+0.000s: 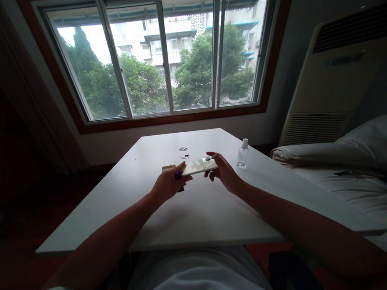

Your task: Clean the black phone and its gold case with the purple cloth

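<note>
Over the white table [198, 219], my left hand [167, 181] and right hand [228, 174] grip a white smartphone [198, 166] by opposite ends; clear bottle [242, 158] upright, right of them.

Phone [196, 166]: white, glossy, back up, pale window-like reflections across it. Round dark lenses [208, 159] at the right end, close to my right hand [227, 174]. I've got it lengthwise between both hands, up off the tabletop [202, 221], roughly level, right end slightly higher in view. My left hand [169, 182] grips the left end, thumb on top; my right fingers are around the lens end. Screen side faces down, hidden from me. Purple thing [178, 175]: dark, bunched in my left hand at the phone's left end, a bit showing below my fingers. Maybe cloth, too dim to tell.
</note>
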The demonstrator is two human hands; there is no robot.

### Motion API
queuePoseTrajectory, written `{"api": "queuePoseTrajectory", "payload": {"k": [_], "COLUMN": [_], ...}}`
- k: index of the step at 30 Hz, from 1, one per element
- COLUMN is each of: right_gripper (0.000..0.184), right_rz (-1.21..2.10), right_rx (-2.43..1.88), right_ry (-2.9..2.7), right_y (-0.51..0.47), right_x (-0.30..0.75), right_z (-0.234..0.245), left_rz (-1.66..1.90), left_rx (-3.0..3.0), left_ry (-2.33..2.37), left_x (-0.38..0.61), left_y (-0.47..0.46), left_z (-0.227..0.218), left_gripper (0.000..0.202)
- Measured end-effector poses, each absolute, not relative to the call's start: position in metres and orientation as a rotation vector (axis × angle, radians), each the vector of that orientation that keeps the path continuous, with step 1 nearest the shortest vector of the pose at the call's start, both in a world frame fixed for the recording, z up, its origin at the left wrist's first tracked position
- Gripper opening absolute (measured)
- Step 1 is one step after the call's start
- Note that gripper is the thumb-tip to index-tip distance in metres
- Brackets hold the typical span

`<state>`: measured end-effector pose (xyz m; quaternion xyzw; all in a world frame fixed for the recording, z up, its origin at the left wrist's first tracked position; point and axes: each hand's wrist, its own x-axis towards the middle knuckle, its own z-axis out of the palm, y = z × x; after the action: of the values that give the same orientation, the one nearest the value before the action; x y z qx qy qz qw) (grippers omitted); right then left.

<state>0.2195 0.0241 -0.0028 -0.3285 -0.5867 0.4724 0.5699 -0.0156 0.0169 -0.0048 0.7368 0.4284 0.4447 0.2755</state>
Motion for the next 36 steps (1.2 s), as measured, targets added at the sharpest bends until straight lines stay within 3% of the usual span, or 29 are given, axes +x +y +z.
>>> {"api": "queuePoseTrajectory", "payload": {"k": [14, 19, 23, 30, 36], "right_gripper": [0.063, 0.059, 0.05, 0.051, 0.049], "right_rz": [1.09, 1.039, 0.997, 0.981, 1.094], "right_rx": [-0.687, -0.688, -0.752, -0.803, -0.749], "right_ry": [-1.466, -1.558, -1.558, -1.546, -1.467], "right_y": [0.031, 0.029, 0.033, 0.034, 0.02], "right_x": [0.223, 0.222, 0.222, 0.222, 0.218], "right_z": [-0.009, -0.008, -0.01, -0.007, 0.003], "left_rz": [1.089, 0.95, 0.881, 0.812, 0.806], "left_rx": [2.036, 2.112, 2.109, 2.112, 2.066], "left_ry": [1.194, 1.251, 1.313, 1.346, 1.299], "left_x": [-0.016, -0.017, -0.018, -0.016, -0.016], "left_y": [0.014, 0.011, 0.009, 0.007, 0.006], "left_z": [-0.002, 0.002, 0.003, 0.004, 0.003], "left_gripper": [0.062, 0.048, 0.055, 0.074, 0.069]}}
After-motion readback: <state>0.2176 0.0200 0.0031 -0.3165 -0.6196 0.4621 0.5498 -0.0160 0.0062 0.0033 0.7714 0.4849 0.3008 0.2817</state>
